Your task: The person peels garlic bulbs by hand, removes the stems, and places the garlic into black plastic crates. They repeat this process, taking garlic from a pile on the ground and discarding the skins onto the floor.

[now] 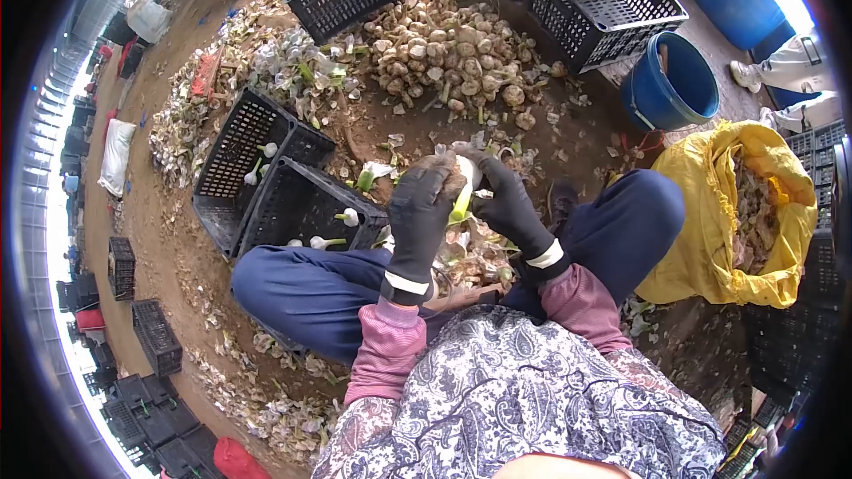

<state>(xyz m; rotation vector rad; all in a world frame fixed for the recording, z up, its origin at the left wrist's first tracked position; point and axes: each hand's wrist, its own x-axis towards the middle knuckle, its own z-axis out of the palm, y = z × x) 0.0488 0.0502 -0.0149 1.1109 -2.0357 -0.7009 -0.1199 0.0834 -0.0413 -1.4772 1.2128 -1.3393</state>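
Observation:
Both my hands wear dark gloves and meet in front of me, above my crossed legs. Between them is a garlic bulb with a pale neck and a cut green stem (461,202). My left hand (422,200) is closed around its left side, with brownish skin showing at the fingers. My right hand (504,202) grips it from the right, fingers bent over the top. The bulb itself is partly hidden by the gloves. Below lie loose garlic skins (475,262). Left of my hands, a black crate (297,200) holds several white, peeled garlic bulbs (350,216).
A heap of unpeeled garlic (461,49) lies ahead, with skins (293,62) scattered left. Another black crate (232,146) stands beside the first. To the right are a blue bucket (652,89), a yellow sack (688,222) of skins, and a person's legs (794,71).

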